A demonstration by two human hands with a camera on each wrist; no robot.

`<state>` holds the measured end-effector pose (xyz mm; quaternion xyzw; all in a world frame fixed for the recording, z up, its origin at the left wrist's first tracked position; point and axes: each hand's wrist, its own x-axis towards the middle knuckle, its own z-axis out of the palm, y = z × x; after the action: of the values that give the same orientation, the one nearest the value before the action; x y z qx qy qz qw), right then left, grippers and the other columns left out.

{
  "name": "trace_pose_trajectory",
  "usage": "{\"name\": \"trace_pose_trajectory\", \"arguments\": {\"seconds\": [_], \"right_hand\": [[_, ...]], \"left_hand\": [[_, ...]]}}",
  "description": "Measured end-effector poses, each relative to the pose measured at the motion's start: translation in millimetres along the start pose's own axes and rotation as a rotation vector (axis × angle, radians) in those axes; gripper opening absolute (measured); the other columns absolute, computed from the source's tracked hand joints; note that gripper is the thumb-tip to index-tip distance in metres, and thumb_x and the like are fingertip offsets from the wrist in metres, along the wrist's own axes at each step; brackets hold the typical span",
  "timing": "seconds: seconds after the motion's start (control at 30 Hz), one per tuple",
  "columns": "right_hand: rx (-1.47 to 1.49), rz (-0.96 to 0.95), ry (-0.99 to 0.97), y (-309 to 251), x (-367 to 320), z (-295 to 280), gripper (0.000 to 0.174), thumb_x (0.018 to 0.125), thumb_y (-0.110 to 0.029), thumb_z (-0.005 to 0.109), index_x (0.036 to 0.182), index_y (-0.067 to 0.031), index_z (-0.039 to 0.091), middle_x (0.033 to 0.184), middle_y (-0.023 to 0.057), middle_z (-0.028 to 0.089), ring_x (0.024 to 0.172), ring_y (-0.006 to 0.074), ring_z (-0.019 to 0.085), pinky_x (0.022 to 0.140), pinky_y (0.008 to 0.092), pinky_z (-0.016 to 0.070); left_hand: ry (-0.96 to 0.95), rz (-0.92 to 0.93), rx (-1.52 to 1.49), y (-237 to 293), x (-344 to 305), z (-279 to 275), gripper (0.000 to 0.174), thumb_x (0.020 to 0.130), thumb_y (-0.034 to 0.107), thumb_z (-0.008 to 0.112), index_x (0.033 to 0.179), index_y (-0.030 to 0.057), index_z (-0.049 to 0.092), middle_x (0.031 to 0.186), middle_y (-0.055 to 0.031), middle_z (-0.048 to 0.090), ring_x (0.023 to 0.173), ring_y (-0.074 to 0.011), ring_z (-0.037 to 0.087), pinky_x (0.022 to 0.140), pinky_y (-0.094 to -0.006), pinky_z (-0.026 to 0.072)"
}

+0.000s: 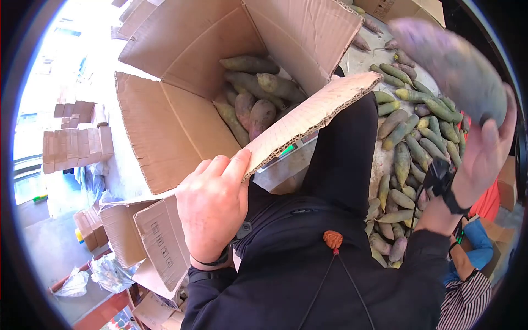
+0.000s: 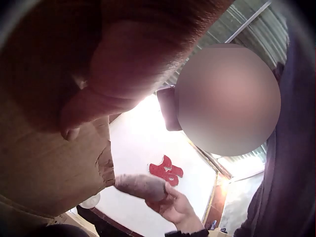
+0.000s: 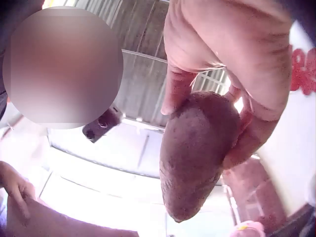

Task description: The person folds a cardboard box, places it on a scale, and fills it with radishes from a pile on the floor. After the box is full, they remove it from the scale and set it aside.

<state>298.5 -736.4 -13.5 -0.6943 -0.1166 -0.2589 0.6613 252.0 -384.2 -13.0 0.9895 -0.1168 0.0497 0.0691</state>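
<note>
Cartons [image 1: 77, 149] stand left, loose root vegetables [image 1: 402, 159] lie right; left grip [image 1: 212, 203] pinches a flap [image 1: 316, 115] partly screening the open box [image 1: 198, 118], right grip [image 1: 488, 146] clasps one large vegetable [image 1: 451, 63].

We lose some roots [image 1: 262, 116] in the box [image 1: 179, 126] behind its near flap [image 1: 313, 114]. In the head view the held root [image 1: 448, 66] looks blurred and hides most fingers of the right hand [image 1: 487, 154]. We cannot read the tiny marks [image 1: 161, 242] on a carton [image 1: 151, 223]. The bottom edge cuts off a striped shirt [image 1: 470, 300], and the left wrist view crops the left hand [image 2: 133, 64].
</note>
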Motion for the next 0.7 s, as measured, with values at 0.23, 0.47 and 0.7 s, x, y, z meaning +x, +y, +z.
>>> {"name": "trace_pose_trajectory", "arguments": {"seconds": [0.23, 0.47, 0.7], "right_hand": [[-0.322, -0.359, 0.017, 2, 49, 153, 0.038, 0.082, -0.003, 0.066, 0.116, -0.0018, 0.050, 0.103, 0.0060, 0.059, 0.088, 0.0108, 0.059, 0.074, 0.0217, 0.0493], [-0.203, 0.166, -0.200, 70, 22, 37, 0.030, 0.084, -0.004, 0.064, 0.112, -0.0010, 0.051, 0.101, 0.0075, 0.058, 0.092, 0.0123, 0.058, 0.081, 0.0267, 0.0481], [-0.736, 0.665, -0.017, 198, -181, -131, 0.023, 0.079, -0.014, 0.066, 0.094, 0.0016, 0.061, 0.085, 0.0105, 0.067, 0.078, 0.0161, 0.062, 0.071, 0.0309, 0.0499]], "left_hand": [[-0.010, -0.003, -0.017, 0, 1, 0, 0.016, 0.081, 0.014, 0.064, 0.094, 0.0049, 0.066, 0.073, -0.0130, 0.059, 0.070, -0.0309, 0.060, 0.061, -0.0379, 0.0465], [0.023, 0.047, -0.003, -2, -2, 5, 0.019, 0.081, 0.012, 0.063, 0.099, 0.0070, 0.065, 0.076, -0.0114, 0.061, 0.072, -0.0296, 0.060, 0.062, -0.0374, 0.0462], [-0.010, 0.018, -0.068, -7, -3, 9, 0.016, 0.085, 0.011, 0.060, 0.095, -0.0014, 0.064, 0.075, -0.0150, 0.062, 0.068, -0.0321, 0.061, 0.060, -0.0356, 0.0454]]}}
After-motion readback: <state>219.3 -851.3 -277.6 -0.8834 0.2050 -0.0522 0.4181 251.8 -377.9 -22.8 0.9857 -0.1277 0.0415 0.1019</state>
